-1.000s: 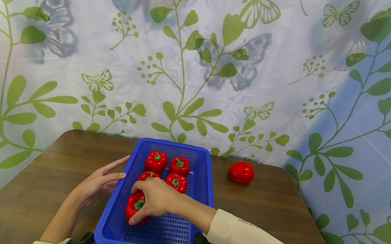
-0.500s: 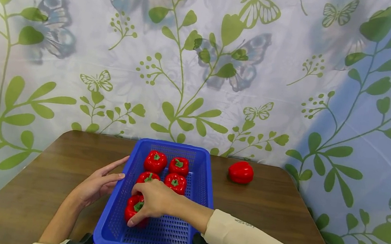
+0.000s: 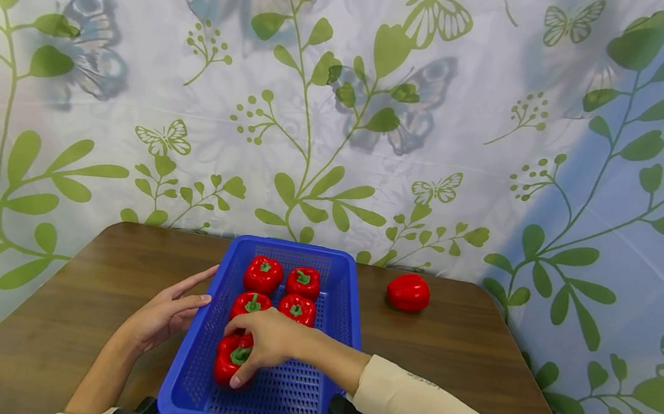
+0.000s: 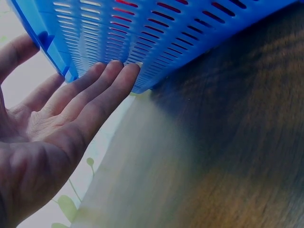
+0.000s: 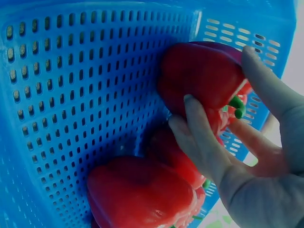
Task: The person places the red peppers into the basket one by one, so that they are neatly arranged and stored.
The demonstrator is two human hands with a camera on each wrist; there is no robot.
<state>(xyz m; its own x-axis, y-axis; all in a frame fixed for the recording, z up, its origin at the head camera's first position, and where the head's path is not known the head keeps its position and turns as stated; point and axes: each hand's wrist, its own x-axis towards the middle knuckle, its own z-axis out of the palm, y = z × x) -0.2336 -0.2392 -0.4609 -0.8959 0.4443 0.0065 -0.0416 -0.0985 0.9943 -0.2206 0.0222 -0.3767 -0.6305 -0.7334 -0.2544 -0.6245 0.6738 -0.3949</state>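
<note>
A blue plastic basket [image 3: 339, 344] stands on the table with several red bell peppers in it, stems up. My right hand [image 3: 269, 340] grips the bell pepper [image 3: 227, 361] at the near left, thumb on its near side and fingers on its far side. In the right wrist view this bell pepper [image 5: 202, 76] sits between thumb and fingertips. A neighbouring bell pepper [image 3: 251, 303] is partly covered by the hand. My left hand [image 3: 156, 317] lies along the basket's left side; in the left wrist view its fingers extend against the slotted wall [image 4: 156, 38].
One more red bell pepper [image 3: 408, 292] lies on its side on the brown wooden table [image 3: 450, 357], right of the basket. A curtain [image 3: 340, 133] with leaves and butterflies hangs behind the table. A dark object [image 3: 342, 408] shows below the right sleeve.
The right hand and the gripped bell pepper have shifted slightly to the right inside the basket. The left hand stays at the basket's side.
</note>
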